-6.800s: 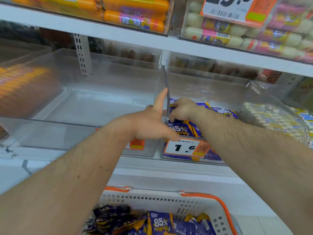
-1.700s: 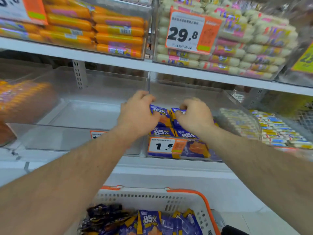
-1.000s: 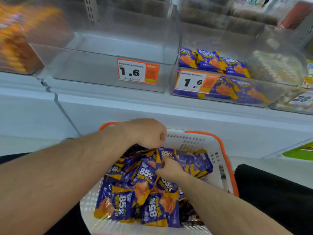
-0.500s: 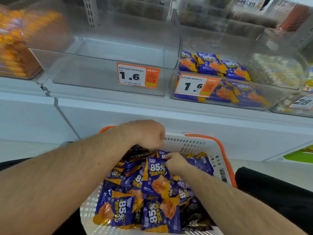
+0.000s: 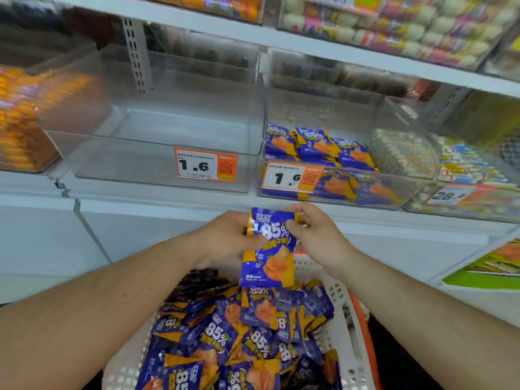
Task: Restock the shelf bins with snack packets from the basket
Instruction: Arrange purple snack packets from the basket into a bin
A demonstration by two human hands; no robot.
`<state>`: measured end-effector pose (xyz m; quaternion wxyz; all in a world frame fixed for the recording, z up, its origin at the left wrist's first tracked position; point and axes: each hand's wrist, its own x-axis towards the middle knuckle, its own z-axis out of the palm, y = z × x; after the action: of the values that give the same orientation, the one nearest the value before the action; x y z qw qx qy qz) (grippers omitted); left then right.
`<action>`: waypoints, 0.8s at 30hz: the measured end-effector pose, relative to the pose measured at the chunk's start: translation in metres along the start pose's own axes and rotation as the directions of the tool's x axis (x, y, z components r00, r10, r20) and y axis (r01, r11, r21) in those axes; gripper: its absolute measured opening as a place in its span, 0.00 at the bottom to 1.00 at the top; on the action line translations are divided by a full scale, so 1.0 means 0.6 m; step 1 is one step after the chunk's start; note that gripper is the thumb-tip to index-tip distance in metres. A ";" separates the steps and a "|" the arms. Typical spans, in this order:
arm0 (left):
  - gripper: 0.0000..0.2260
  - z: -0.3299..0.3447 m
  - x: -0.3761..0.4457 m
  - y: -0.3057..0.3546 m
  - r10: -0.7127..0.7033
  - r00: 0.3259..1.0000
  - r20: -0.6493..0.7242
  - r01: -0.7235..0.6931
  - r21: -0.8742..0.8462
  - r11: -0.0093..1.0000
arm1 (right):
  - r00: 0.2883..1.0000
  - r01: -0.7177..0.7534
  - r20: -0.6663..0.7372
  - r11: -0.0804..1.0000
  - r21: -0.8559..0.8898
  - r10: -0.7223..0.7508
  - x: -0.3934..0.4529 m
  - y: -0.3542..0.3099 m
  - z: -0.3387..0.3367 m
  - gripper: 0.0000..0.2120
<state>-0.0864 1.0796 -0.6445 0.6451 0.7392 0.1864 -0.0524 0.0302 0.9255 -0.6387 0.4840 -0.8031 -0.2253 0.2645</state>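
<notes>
Both hands, left hand and right hand, pinch one snack packet (purple, upright) above the basket, bins at twelve o'clock.

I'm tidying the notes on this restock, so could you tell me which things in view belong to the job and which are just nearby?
Part of the job:
- purple packet, held by left hand and right hand
- basket of packets
- part-filled bin
- bare bin

Just nearby:
- orange packs
- pale packs
- upper shelf
</notes>
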 end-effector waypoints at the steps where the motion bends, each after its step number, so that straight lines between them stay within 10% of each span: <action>1: 0.06 0.001 -0.002 0.010 0.049 0.997 -0.055 -0.049 -0.004 0.999 | 0.994 0.080 -0.067 0.992 -0.094 -0.087 -0.009 -0.008 -0.003 0.14; 7: 0.07 0.010 -0.018 0.098 0.251 0.937 -0.243 -0.299 -0.186 0.936 | 0.846 0.438 -0.073 0.765 -0.472 -0.529 -0.063 -0.050 -0.004 0.37; 13: 0.06 0.034 0.016 0.191 0.337 0.900 -0.276 -0.387 -0.152 0.910 | 0.729 0.461 -0.286 0.755 -0.467 -0.622 -0.025 -0.102 -0.051 0.28; 19: 0.17 0.063 0.100 0.263 0.388 0.845 -0.368 -0.455 -0.112 0.883 | 0.692 0.373 -0.371 0.746 -0.552 -0.620 0.038 -0.143 -0.148 0.27; 24: 0.09 0.054 0.191 0.245 0.465 0.811 -0.356 -0.346 0.350 0.871 | 0.767 0.080 -0.377 0.660 -0.747 -0.519 0.154 -0.123 -0.227 0.30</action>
<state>0.0751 1.0574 -0.5489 0.4776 0.8353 0.1511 0.2267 0.1802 0.9247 -0.5384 0.2291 -0.9122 -0.2906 -0.1759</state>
